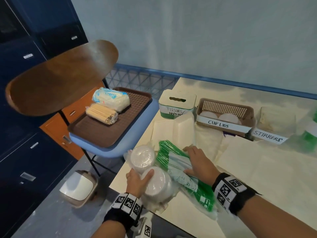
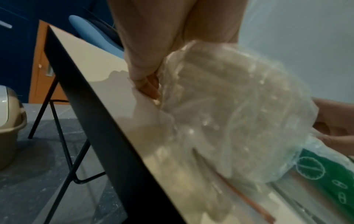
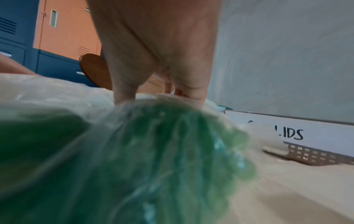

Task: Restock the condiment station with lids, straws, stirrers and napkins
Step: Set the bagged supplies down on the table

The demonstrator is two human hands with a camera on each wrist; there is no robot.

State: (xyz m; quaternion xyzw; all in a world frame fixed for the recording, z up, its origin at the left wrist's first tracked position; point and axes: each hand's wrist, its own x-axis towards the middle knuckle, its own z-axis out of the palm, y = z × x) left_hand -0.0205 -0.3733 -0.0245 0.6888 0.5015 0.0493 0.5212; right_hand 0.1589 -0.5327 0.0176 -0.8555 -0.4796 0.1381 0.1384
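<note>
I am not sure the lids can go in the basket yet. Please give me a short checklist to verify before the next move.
1. Left hand holds the bag of lids: ok.
2. Bag of lids is opened: cannot tell.
3. Cup lids basket has free room: ok, only a few lids inside.
4. Right hand is free to help: not ok, it rests on the green straw pack.
5. Bag sits safely on the table: not ok, it lies at the table's near-left edge.
</note>
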